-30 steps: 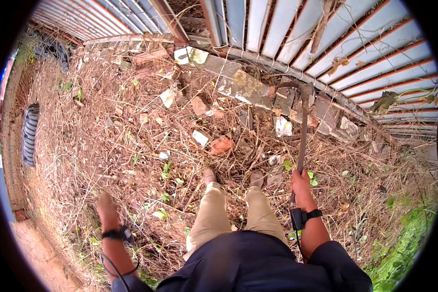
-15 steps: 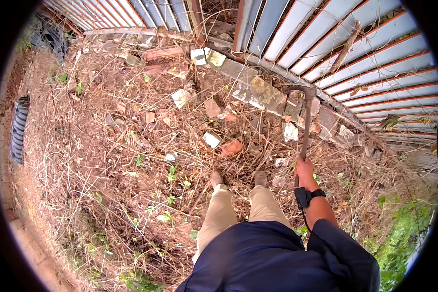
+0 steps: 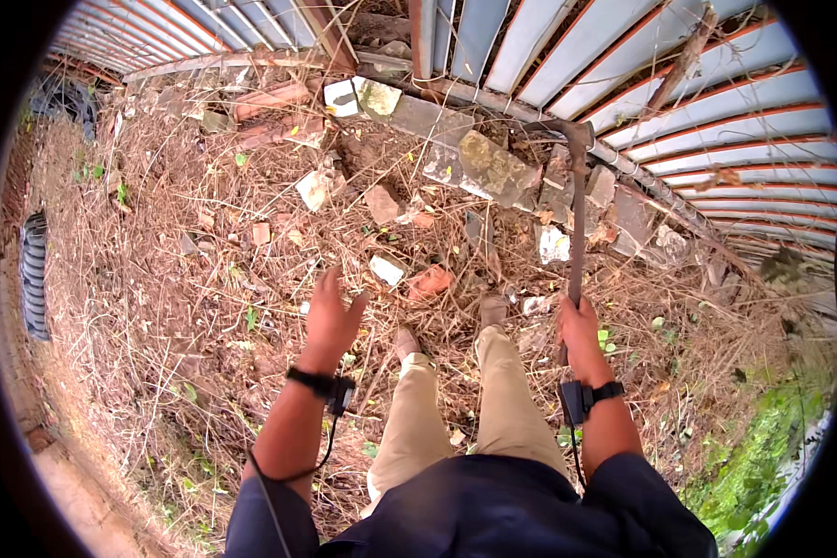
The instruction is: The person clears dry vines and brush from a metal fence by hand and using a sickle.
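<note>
In my right hand (image 3: 580,331), fingers wrapped round the lower handle, is a pickaxe (image 3: 578,214). Its long shaft points away from me, and its dark head, with an arm curving left, is out by the stones along the fence. The far side of the head is hard to make out against the rubble. My left hand (image 3: 331,316) hangs empty over the dry stalks, fingers spread, left of my feet. Just beyond it are a white stone chunk (image 3: 386,271) and a reddish brick piece (image 3: 430,283).
A slatted metal fence (image 3: 651,84) bounds the far side. Mossy concrete blocks (image 3: 498,167) and broken bricks (image 3: 274,100) lie along its foot. Dry cut stalks (image 3: 186,307) cover the ground. A ribbed black tyre (image 3: 34,274) is at far left; green plants (image 3: 763,456) grow at lower right.
My left arm has come into view from below, hand open. My right hand keeps hold of the pickaxe, whose head sits slightly farther away. The view has shifted a little.
</note>
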`<action>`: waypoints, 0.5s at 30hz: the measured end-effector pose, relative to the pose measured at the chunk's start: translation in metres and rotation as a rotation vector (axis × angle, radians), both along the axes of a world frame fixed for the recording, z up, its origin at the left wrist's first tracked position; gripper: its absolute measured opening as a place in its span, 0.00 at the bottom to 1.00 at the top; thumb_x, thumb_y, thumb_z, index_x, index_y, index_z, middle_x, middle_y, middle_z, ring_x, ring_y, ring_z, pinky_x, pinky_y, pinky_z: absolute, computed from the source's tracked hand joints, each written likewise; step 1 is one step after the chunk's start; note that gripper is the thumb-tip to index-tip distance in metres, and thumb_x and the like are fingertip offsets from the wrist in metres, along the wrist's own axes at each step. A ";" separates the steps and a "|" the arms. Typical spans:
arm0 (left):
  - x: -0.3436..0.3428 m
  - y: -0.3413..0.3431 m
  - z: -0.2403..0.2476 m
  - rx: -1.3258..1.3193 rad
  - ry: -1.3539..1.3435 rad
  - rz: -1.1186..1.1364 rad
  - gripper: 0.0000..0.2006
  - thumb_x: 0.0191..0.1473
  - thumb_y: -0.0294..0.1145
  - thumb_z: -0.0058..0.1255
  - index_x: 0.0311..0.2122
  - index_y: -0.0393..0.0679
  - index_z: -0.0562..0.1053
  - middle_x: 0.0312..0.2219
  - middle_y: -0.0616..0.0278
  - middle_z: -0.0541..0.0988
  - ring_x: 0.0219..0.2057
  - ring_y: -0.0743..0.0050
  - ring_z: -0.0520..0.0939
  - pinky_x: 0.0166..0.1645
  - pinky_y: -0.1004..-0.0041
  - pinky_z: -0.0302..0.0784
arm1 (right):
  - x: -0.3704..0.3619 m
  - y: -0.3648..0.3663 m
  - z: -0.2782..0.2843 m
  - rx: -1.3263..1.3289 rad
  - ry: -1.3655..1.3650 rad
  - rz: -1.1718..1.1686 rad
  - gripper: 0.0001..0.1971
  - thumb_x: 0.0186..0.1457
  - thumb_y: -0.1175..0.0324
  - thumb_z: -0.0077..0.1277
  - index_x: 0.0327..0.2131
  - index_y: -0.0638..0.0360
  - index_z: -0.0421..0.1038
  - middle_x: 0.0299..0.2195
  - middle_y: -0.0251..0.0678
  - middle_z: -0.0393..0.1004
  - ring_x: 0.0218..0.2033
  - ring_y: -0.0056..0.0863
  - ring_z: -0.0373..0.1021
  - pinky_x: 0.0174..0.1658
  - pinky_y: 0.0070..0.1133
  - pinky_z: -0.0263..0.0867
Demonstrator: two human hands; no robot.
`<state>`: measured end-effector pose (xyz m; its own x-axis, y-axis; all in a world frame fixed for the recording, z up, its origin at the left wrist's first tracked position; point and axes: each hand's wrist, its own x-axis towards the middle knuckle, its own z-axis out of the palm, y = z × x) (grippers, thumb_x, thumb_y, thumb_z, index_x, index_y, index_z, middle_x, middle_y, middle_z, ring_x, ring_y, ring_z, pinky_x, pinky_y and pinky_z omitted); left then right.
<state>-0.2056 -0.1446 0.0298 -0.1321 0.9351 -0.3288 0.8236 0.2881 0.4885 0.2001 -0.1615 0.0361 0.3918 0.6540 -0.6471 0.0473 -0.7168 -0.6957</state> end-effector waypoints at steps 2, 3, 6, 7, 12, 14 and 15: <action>0.041 0.069 -0.003 0.134 0.036 -0.112 0.38 0.52 0.45 0.57 0.60 0.33 0.56 0.56 0.38 0.64 0.57 0.42 0.67 0.59 0.56 0.65 | 0.011 -0.002 -0.006 -0.012 0.015 -0.027 0.11 0.60 0.63 0.49 0.29 0.54 0.60 0.12 0.26 0.60 0.08 0.16 0.56 0.10 0.18 0.53; 0.057 0.099 -0.008 0.168 0.053 -0.157 0.39 0.51 0.44 0.58 0.60 0.32 0.56 0.56 0.38 0.64 0.57 0.42 0.67 0.60 0.56 0.65 | 0.018 -0.005 -0.009 -0.013 0.017 -0.036 0.11 0.61 0.63 0.48 0.28 0.54 0.60 0.12 0.26 0.60 0.08 0.16 0.56 0.10 0.18 0.53; 0.097 0.178 -0.037 0.264 0.118 -0.187 0.41 0.48 0.44 0.61 0.61 0.32 0.55 0.57 0.38 0.63 0.58 0.41 0.66 0.61 0.57 0.63 | 0.044 -0.014 -0.011 -0.052 0.033 -0.039 0.11 0.60 0.65 0.48 0.28 0.55 0.60 0.12 0.26 0.60 0.08 0.16 0.57 0.10 0.17 0.53; 0.106 0.201 -0.048 0.267 0.161 -0.189 0.42 0.48 0.45 0.61 0.61 0.33 0.55 0.57 0.39 0.63 0.58 0.42 0.65 0.62 0.57 0.62 | 0.053 -0.015 -0.012 -0.053 0.024 -0.006 0.11 0.59 0.66 0.49 0.27 0.55 0.59 0.12 0.26 0.60 0.09 0.15 0.58 0.11 0.17 0.53; 0.134 0.278 -0.101 0.229 0.281 -0.149 0.46 0.46 0.45 0.63 0.62 0.33 0.51 0.59 0.41 0.61 0.60 0.47 0.63 0.65 0.57 0.56 | 0.093 -0.023 -0.014 -0.176 0.046 -0.051 0.09 0.59 0.67 0.49 0.29 0.56 0.60 0.11 0.27 0.61 0.09 0.15 0.59 0.11 0.17 0.54; 0.140 0.295 -0.122 0.169 0.309 -0.109 0.45 0.46 0.43 0.62 0.63 0.34 0.50 0.60 0.44 0.61 0.62 0.51 0.61 0.66 0.59 0.53 | 0.104 -0.025 -0.016 -0.201 0.024 -0.039 0.07 0.59 0.69 0.48 0.31 0.57 0.61 0.12 0.27 0.60 0.09 0.15 0.58 0.12 0.17 0.55; 0.142 0.301 -0.132 0.122 0.294 -0.112 0.46 0.46 0.44 0.62 0.63 0.34 0.50 0.60 0.44 0.61 0.62 0.51 0.61 0.66 0.59 0.53 | 0.109 -0.024 -0.018 -0.191 0.051 -0.068 0.06 0.59 0.69 0.47 0.32 0.57 0.61 0.12 0.26 0.60 0.10 0.15 0.58 0.12 0.16 0.55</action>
<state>-0.0634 0.1560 -0.1019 -0.0988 0.9793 -0.1766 0.9575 0.1419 0.2511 0.3091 -0.1857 0.0177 0.3947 0.4906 -0.7769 -0.0372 -0.8363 -0.5470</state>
